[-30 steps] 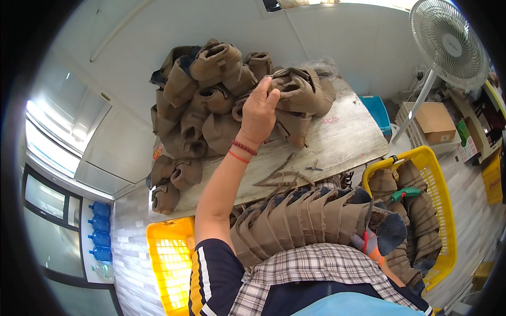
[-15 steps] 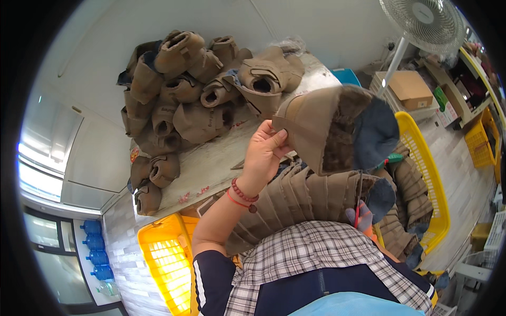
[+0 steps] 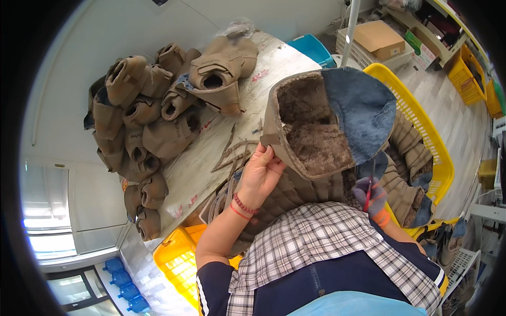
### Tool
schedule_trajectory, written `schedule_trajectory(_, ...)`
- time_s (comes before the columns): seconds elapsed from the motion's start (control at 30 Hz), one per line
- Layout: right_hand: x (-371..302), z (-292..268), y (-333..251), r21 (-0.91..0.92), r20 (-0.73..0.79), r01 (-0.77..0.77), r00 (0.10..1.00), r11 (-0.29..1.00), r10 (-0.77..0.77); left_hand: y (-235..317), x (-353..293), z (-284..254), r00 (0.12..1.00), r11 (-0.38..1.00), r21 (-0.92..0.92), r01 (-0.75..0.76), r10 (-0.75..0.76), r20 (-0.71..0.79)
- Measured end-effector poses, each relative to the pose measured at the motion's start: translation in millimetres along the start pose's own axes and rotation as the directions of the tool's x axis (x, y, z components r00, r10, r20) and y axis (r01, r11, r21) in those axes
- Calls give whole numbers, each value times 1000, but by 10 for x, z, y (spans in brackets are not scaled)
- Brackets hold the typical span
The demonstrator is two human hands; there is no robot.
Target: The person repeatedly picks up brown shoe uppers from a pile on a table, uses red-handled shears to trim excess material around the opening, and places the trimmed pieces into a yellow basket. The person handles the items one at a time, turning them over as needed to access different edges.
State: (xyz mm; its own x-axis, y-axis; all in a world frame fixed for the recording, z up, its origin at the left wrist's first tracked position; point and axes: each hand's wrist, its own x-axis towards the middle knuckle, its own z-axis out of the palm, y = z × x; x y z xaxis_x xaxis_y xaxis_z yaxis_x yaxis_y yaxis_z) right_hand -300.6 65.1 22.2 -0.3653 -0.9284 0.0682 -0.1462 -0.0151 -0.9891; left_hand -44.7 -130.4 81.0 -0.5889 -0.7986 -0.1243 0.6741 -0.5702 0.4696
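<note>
Here, just in front of the worn whitish table (image 3: 276, 60), the right hand (image 3: 375, 196), in a grey-and-orange glove, is gripping a slim red-handled tool (image 3: 367, 198) with curled fingers. The bare left hand (image 3: 265, 173) is pinching, thumb against fingers, the rim of a cupped brown fur-lined piece with blue lining (image 3: 334, 121), which is hanging before the table. A yellow slatted plastic basket (image 3: 446, 164) is standing right of the table, heaped brown rolled pieces (image 3: 167, 127) are lying on it, and a teal plastic bin (image 3: 311, 48) is sitting beyond it.

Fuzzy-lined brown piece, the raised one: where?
Head view, just right of centre: the brown piece is pinched at its left edge by the left hand, above the gloved right hand in the picture.
</note>
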Motion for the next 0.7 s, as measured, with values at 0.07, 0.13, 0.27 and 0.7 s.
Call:
schedule_trajectory(0.07, 79, -182, -381, -219, -61, 140, 986, 966, -157, 10, -41, 116, 1000, 999, 34, -6, 6, 16)
schedule_trajectory(0.13, 231, -289, -739, -151, -146, 201, 964, 968, -223, -6, -83, 151, 999, 993, 112, -42, 40, 20)
schedule_trajectory(0.27, 598, 29, -1307, 373, -97, 134, 990, 918, -105, -279, 42, 579, 995, 960, 271, -72, 48, 92)
schedule_trajectory(0.7, 494, -183, -967, -405, -5, 6, 1000, 914, -9, -342, 185, 548, 737, -283, 681, -675, -285, 613)
